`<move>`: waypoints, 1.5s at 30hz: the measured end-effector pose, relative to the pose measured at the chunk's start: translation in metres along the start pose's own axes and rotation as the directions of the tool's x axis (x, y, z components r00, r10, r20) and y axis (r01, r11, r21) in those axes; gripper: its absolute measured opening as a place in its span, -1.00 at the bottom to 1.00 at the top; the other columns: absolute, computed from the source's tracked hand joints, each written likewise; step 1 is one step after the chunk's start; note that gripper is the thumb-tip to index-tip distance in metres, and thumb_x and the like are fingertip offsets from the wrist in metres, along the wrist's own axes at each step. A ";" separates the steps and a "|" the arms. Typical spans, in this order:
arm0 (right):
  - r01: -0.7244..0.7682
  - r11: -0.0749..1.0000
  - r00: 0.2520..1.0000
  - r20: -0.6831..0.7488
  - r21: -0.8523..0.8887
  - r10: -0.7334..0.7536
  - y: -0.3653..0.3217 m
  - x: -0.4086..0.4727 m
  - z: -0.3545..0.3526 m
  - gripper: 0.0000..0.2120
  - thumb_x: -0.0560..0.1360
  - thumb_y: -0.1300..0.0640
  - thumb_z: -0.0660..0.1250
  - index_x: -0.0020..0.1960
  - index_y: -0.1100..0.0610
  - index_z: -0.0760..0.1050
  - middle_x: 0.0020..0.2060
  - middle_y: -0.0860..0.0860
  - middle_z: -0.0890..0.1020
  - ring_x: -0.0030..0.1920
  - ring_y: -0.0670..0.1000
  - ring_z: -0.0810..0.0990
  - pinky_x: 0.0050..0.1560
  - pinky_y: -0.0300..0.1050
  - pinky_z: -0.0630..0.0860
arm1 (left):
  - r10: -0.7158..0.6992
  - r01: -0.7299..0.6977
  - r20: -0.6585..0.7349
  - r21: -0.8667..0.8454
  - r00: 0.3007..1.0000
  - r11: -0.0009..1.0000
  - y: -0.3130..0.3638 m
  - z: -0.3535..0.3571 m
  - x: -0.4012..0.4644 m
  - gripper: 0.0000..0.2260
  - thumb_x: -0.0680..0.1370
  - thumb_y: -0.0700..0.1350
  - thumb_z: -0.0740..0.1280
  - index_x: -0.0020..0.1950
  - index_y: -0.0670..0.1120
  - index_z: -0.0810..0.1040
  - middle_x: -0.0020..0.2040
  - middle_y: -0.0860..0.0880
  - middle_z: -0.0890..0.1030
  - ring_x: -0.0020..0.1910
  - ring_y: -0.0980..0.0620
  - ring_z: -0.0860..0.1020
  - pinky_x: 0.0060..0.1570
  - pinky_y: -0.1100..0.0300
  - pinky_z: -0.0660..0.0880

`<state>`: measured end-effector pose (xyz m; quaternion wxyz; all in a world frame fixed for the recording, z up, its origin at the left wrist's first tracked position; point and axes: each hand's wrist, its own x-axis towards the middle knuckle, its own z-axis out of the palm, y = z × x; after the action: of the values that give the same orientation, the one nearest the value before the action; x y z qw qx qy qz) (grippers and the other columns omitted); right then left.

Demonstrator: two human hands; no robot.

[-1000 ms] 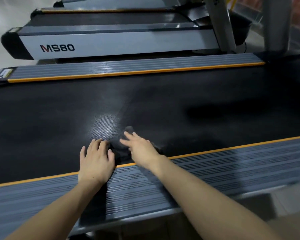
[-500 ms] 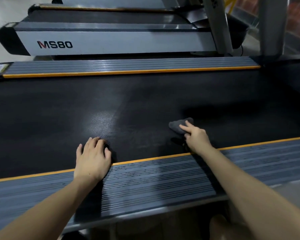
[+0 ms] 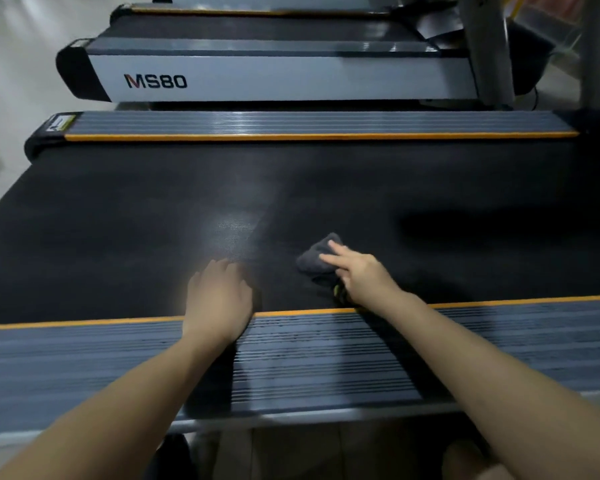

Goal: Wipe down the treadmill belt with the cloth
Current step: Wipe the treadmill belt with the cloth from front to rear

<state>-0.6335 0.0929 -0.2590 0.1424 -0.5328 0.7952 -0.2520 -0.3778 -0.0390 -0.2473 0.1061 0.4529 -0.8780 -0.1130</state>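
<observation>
The black treadmill belt [image 3: 326,188] runs left to right across the head view. A small dark grey cloth [image 3: 313,258] lies bunched on the belt near its front edge. My right hand [image 3: 361,277] presses on the cloth with straight fingers, covering its near part. My left hand [image 3: 219,299] rests flat on the belt's front edge, to the left of the cloth and apart from it, holding nothing.
A ribbed grey side rail [image 3: 326,358] with an orange strip lies under my forearms. A matching rail [image 3: 309,123] borders the far side. Beyond it stands another treadmill marked MS80 [image 3: 257,77], and a grey upright post [image 3: 485,46] rises at the back right.
My right hand slid the cloth to the right, away from my left hand, then came partway back to the left. My left hand stayed on the belt edge. The view shifted.
</observation>
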 end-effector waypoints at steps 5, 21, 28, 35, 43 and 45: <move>-0.022 0.999 1.000 0.020 0.030 0.022 -0.010 0.002 0.000 -0.58 0.54 0.27 0.31 0.32 -0.09 0.54 0.46 -0.11 0.38 0.45 0.01 0.37 0.47 -0.04 0.27 | 0.007 -0.006 0.072 -0.011 0.997 1.000 -0.002 -0.001 0.001 -0.65 0.63 0.05 0.06 0.35 0.03 0.44 0.50 -0.01 0.36 0.56 0.01 0.15 0.53 -0.05 0.09; 0.320 0.946 0.947 -0.040 0.048 -0.319 -0.046 0.053 0.055 -0.64 0.52 0.27 0.34 0.27 0.02 0.60 0.34 -0.01 0.53 0.38 -0.02 0.47 0.36 -0.01 0.42 | 0.025 -0.028 0.079 0.031 0.997 0.999 -0.019 0.004 0.054 -0.65 0.66 0.04 0.09 0.43 0.03 0.40 0.56 -0.01 0.30 0.58 -0.04 0.15 0.50 0.01 0.13; 0.186 0.982 0.975 -0.127 0.027 -0.181 -0.047 0.133 0.059 -0.66 0.52 0.25 0.33 0.25 -0.01 0.61 0.33 -0.05 0.55 0.36 0.00 0.48 0.35 0.05 0.43 | 0.052 -0.056 0.072 0.057 0.996 0.997 -0.032 0.003 0.108 -0.63 0.67 0.04 0.08 0.46 0.02 0.38 0.58 -0.02 0.26 0.60 -0.05 0.10 0.50 0.02 0.08; 0.000 0.997 0.990 -0.141 -0.074 -0.011 -0.048 0.223 0.053 -0.67 0.58 0.21 0.29 0.29 -0.04 0.57 0.38 -0.10 0.49 0.37 0.04 0.47 0.34 0.04 0.40 | -0.011 0.009 0.075 0.017 0.997 1.000 -0.044 -0.001 0.164 -0.59 0.67 0.05 0.06 0.51 0.04 0.34 0.62 -0.03 0.20 0.62 -0.06 0.03 0.53 -0.02 0.04; -0.151 0.987 0.971 -0.193 -0.055 0.138 -0.043 0.281 0.050 -0.64 0.61 0.20 0.21 0.35 -0.08 0.51 0.44 -0.11 0.41 0.40 0.05 0.42 0.37 -0.04 0.34 | 0.029 -0.032 0.080 0.038 0.996 0.999 -0.066 -0.003 0.215 -0.63 0.67 0.03 0.06 0.45 0.01 0.38 0.56 0.00 0.27 0.56 -0.03 0.11 0.49 0.00 0.10; -0.203 0.978 0.955 -0.228 -0.044 0.188 -0.044 0.293 0.049 -0.64 0.62 0.21 0.20 0.35 -0.07 0.51 0.45 -0.12 0.40 0.39 0.05 0.42 0.36 -0.07 0.33 | 0.048 -0.052 0.078 0.045 0.996 0.998 -0.073 -0.001 0.234 -0.62 0.67 0.03 0.06 0.46 0.01 0.38 0.57 -0.01 0.27 0.57 -0.04 0.11 0.49 -0.02 0.11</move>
<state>-0.6899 -0.2021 -0.2635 0.0588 -0.4245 0.8629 -0.2678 -0.4542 -0.2718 -0.2482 0.0643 0.4284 -0.8950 -0.1069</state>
